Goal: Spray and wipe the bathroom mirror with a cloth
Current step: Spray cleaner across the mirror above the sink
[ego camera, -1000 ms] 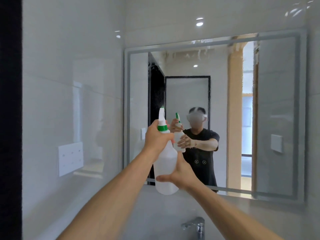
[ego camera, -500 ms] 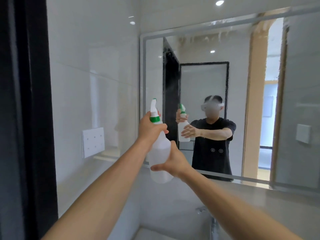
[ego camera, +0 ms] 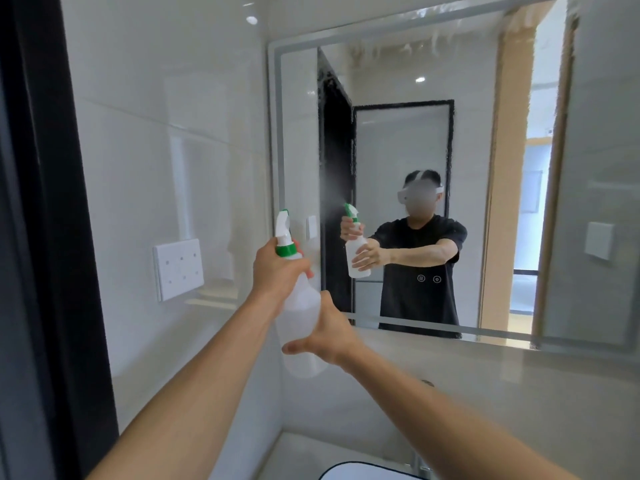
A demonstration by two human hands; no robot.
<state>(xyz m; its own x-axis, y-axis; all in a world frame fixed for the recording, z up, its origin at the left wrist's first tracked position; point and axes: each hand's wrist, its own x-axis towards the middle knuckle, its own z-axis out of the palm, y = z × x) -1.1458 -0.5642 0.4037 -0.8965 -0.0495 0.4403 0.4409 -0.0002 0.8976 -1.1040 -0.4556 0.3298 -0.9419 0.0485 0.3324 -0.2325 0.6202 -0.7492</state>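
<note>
White tiles cover the wall on the left, with a socket plate on it. Next comes the left hand, fingers curled tight round the neck of the spray bottle. The right hand holds the bottle's belly from the side, fingers wrapped on it. Mist drifts toward the mirror, which hangs just ahead. This looks like the spraying step. No cloth is in sight, so finding one comes next.

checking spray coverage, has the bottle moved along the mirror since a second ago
Yes. The spray bottle has shifted left against the mirror: before it overlapped the glass, now it sits at the left frame edge.
</note>
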